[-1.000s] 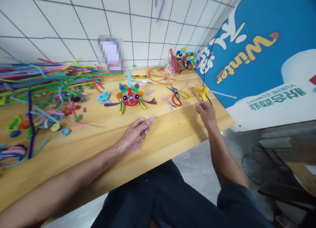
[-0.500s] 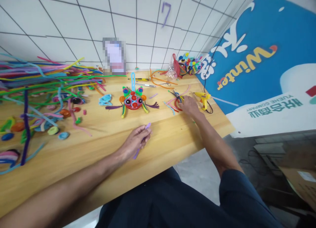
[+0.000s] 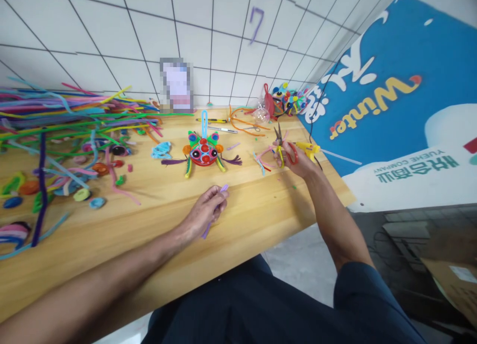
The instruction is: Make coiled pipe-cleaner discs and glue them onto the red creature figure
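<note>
My left hand [image 3: 208,207] is closed around a purple pipe cleaner [image 3: 224,188], whose ends stick out above and below the fingers. Over at the right, my right hand [image 3: 298,160] grips a pair of scissors [image 3: 278,135] by red and yellow handles, blades pointing up and slightly parted. Beyond my left hand lies a colourful animal-face ornament [image 3: 203,152] with a light blue loop on top and purple tassels at its sides. Short pipe cleaner pieces [image 3: 263,161] lie just left of the scissors.
A yellow glue gun [image 3: 307,147] rests behind my right hand. Many pipe cleaners [image 3: 74,108] and coiled pieces cover the left side. A phone [image 3: 176,85] leans on the tiled wall. A cutter [image 3: 212,120], a pen [image 3: 222,129] and finished ornaments [image 3: 290,98] lie along the back.
My right hand has picked the scissors up off the table and turned them so the blades point upward. My left hand stays in place with the purple pipe cleaner.
</note>
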Demonstrator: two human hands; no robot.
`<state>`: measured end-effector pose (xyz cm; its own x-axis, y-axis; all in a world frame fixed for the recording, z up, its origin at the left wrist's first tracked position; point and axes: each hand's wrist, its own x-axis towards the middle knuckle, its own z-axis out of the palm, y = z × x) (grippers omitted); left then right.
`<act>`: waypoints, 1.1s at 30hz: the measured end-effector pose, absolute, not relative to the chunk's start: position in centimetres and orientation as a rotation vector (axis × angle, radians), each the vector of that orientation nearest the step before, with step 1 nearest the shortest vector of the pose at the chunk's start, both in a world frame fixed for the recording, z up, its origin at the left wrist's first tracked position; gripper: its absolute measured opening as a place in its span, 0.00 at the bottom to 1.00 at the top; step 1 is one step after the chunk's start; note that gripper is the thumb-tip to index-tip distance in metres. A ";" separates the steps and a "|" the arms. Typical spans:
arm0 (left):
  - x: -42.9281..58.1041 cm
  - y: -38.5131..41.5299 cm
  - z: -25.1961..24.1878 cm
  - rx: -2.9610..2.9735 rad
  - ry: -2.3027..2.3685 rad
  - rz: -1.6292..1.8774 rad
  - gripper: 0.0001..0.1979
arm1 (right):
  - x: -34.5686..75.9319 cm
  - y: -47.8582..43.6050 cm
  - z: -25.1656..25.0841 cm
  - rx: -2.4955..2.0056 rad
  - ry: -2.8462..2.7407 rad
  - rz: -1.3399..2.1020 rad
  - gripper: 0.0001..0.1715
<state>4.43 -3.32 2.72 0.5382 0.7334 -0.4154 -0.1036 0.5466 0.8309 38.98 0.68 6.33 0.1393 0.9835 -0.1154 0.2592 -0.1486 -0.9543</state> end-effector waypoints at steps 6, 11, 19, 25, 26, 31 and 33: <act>4.0 -3.4 2.4 1.069 0.850 0.749 0.13 | 33.0 -3.7 7.2 -1.088 -1.061 1.624 0.40; 3.6 -3.2 2.2 1.344 0.878 0.868 0.14 | 26.1 -8.9 5.9 -0.938 -1.038 1.787 0.44; 3.4 -3.1 2.9 1.499 0.911 0.972 0.13 | 21.7 -11.1 3.8 -0.923 -1.130 1.790 0.39; 3.4 -3.6 3.5 1.583 0.972 0.874 0.10 | 20.9 -10.4 4.0 -0.873 -1.018 1.793 0.35; 3.4 -3.8 3.6 1.583 0.968 0.852 0.10 | 20.8 -10.2 4.1 -0.866 -0.987 1.810 0.36; 3.4 -3.9 3.4 1.569 0.837 0.813 0.10 | 20.4 -9.8 4.1 -0.834 -0.877 1.867 0.37; 3.4 -3.8 3.2 1.624 0.808 0.836 0.09 | 20.0 -9.9 4.0 -0.818 -0.846 1.871 0.36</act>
